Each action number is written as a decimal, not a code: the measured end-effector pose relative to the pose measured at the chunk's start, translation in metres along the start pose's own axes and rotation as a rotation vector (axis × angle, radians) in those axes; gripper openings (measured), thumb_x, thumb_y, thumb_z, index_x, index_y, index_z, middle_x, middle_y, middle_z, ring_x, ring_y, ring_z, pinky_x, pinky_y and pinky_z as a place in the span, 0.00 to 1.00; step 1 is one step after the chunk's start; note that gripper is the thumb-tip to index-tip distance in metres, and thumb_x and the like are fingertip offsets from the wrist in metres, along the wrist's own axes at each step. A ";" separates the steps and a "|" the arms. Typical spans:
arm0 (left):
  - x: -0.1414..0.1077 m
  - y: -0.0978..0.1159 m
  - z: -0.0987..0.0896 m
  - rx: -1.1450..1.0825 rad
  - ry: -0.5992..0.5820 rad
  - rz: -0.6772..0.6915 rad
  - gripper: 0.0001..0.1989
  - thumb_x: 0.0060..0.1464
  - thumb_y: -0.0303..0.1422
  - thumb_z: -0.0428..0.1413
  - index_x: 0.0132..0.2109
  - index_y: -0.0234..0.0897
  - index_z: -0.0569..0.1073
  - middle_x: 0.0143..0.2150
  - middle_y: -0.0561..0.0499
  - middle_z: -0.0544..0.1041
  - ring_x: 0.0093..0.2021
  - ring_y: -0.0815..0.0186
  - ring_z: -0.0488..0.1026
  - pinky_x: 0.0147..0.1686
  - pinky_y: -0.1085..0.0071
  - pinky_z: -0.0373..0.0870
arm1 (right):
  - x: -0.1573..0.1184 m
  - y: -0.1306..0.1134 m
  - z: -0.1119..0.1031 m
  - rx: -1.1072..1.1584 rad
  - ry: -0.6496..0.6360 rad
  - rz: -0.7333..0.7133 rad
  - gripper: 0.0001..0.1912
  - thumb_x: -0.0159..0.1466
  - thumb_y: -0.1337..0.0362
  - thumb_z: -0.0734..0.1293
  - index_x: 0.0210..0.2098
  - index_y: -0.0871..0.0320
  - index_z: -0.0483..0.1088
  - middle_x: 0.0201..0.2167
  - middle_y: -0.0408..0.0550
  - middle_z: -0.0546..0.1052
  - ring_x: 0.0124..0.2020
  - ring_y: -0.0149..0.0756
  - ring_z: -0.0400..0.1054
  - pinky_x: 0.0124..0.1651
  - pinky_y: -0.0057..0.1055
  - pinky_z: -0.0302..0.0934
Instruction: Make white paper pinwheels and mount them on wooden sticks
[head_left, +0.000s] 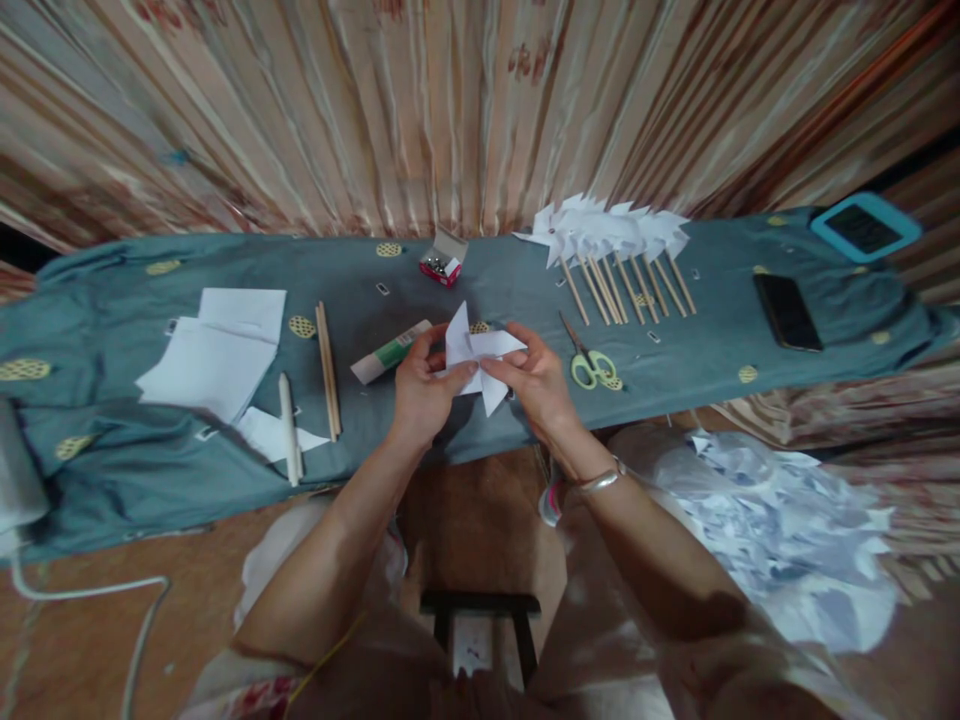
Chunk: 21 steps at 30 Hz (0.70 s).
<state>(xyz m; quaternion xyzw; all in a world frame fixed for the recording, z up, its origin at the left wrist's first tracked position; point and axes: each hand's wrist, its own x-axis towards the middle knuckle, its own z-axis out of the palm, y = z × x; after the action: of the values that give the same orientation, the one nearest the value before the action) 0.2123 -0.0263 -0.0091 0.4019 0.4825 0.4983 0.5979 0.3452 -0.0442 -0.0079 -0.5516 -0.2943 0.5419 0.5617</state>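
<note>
Between my two hands is a white paper pinwheel point(469, 350) with pointed blades, held just above the cloth-covered table. My left hand point(424, 385) grips its left side, the thumb near the centre. On the right side, the fingers of my right hand point(538, 380) pinch a blade and the thumb presses close to the middle. A glue stick point(391, 352) with a green label lies beside my left hand. Scissors with pale green handles point(592, 368) rest to the right of my right hand. Behind the pinwheel stands an open small box of pins point(441, 262).
Several finished pinwheels on sticks point(622, 235) lie in a row at the back right. White paper sheets point(217, 360), wooden sticks point(328, 370) and a white pen-like tool point(288, 430) are on the left. A phone point(787, 312) and blue-framed device point(866, 227) lie right; paper scraps point(772, 530) below.
</note>
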 end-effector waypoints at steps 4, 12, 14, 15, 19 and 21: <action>0.001 -0.002 -0.001 0.025 -0.004 0.018 0.34 0.34 0.34 0.68 0.52 0.35 0.70 0.31 0.53 0.81 0.29 0.63 0.77 0.31 0.70 0.73 | 0.000 0.001 0.000 -0.003 0.006 -0.009 0.50 0.40 0.59 0.78 0.60 0.61 0.60 0.21 0.33 0.75 0.23 0.31 0.69 0.30 0.30 0.61; 0.002 -0.003 0.000 0.014 0.009 0.031 0.33 0.35 0.34 0.68 0.52 0.36 0.69 0.31 0.54 0.80 0.30 0.64 0.77 0.31 0.70 0.73 | -0.002 0.001 -0.002 -0.021 -0.028 -0.015 0.49 0.41 0.58 0.79 0.59 0.58 0.60 0.21 0.32 0.75 0.23 0.31 0.70 0.31 0.29 0.64; 0.001 -0.003 0.000 0.029 0.009 0.030 0.34 0.35 0.34 0.68 0.53 0.36 0.69 0.31 0.54 0.80 0.30 0.63 0.77 0.32 0.70 0.73 | -0.001 0.002 -0.002 -0.013 -0.040 -0.014 0.47 0.42 0.58 0.78 0.59 0.58 0.60 0.22 0.32 0.77 0.23 0.31 0.71 0.31 0.29 0.64; 0.001 -0.003 -0.001 0.037 0.010 0.032 0.34 0.35 0.34 0.68 0.53 0.36 0.69 0.31 0.54 0.80 0.30 0.63 0.77 0.32 0.70 0.73 | -0.001 0.003 -0.002 -0.004 -0.044 -0.014 0.46 0.42 0.59 0.78 0.58 0.57 0.61 0.22 0.33 0.77 0.23 0.32 0.71 0.31 0.30 0.64; 0.002 -0.004 -0.002 0.065 0.011 0.038 0.34 0.35 0.34 0.67 0.53 0.35 0.70 0.30 0.54 0.80 0.28 0.64 0.77 0.31 0.70 0.73 | 0.001 0.005 -0.001 0.021 -0.054 -0.030 0.38 0.41 0.60 0.78 0.51 0.55 0.65 0.24 0.34 0.79 0.25 0.32 0.72 0.32 0.30 0.66; 0.003 -0.006 -0.002 0.066 0.010 0.037 0.33 0.35 0.33 0.67 0.52 0.35 0.70 0.30 0.54 0.80 0.28 0.64 0.77 0.30 0.70 0.73 | 0.001 0.006 0.000 0.016 -0.063 -0.042 0.35 0.42 0.60 0.78 0.48 0.54 0.67 0.25 0.34 0.79 0.25 0.32 0.73 0.33 0.31 0.66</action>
<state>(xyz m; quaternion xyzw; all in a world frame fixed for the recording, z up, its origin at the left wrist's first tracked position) 0.2118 -0.0247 -0.0153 0.4276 0.4941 0.4951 0.5726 0.3439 -0.0447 -0.0142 -0.5233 -0.3192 0.5495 0.5677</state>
